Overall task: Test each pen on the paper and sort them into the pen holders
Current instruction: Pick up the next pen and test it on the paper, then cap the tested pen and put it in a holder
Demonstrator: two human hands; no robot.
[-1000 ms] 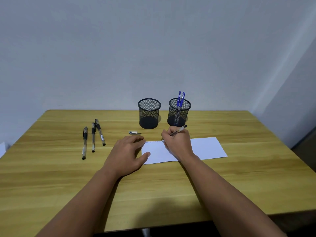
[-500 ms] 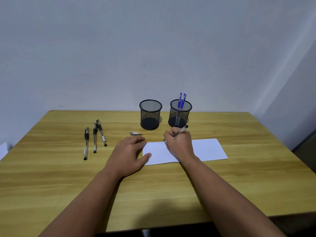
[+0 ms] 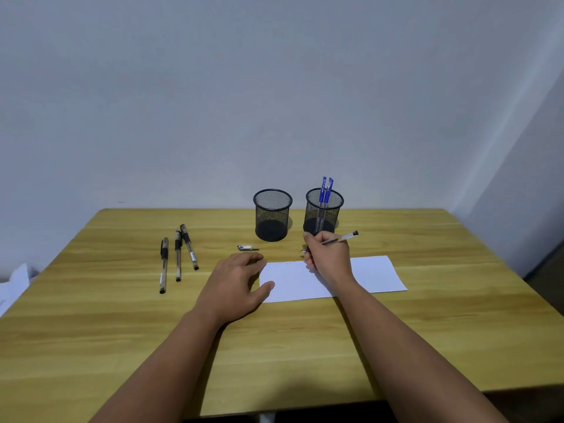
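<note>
My right hand (image 3: 330, 258) grips a clear pen (image 3: 344, 238) with a dark end, its tip just past the far edge of the white paper (image 3: 372, 274). My left hand (image 3: 236, 285) lies flat, fingers spread, pressing the paper's left edge. Behind stand two black mesh pen holders: the left holder (image 3: 272, 214) looks empty, the right holder (image 3: 324, 213) has two blue-capped pens (image 3: 325, 187). Three black pens (image 3: 178, 255) lie on the table to the left. A loose pen cap (image 3: 246, 247) lies in front of the left holder.
The wooden table (image 3: 305, 346) ends at a grey wall behind the holders. Something white (image 3: 15, 283) sticks out beyond the table's left edge. A dark floor shows off the right edge.
My right hand has lifted and drawn the pen tip off the paper toward the far edge, tilting the pen flatter to the right. The left hand stays in place.
</note>
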